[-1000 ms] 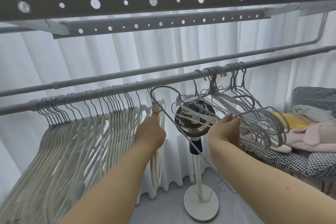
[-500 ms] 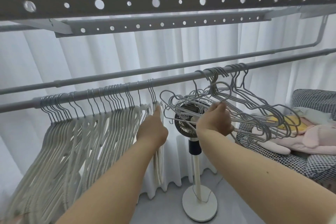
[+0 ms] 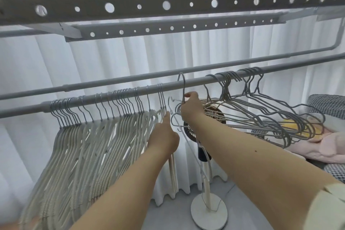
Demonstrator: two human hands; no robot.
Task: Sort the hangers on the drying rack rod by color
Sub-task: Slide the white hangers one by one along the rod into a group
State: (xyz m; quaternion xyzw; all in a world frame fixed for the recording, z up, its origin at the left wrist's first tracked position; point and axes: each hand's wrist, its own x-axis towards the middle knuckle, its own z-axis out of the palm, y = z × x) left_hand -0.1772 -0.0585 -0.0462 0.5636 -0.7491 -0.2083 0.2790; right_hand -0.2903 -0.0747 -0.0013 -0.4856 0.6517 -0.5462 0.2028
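Grey hanger is pinched at its neck by right hand, hook just above rod; white hangers are gripped by left hand.

The right hand and forearm cover most of the fan head, leaving only part of its grille showing. The left hand hides the top of the last white hangers, and its fingertips cannot be made out. The white hangers blur toward the lower left and run off the picture's edge. The rod is cut off at both sides.
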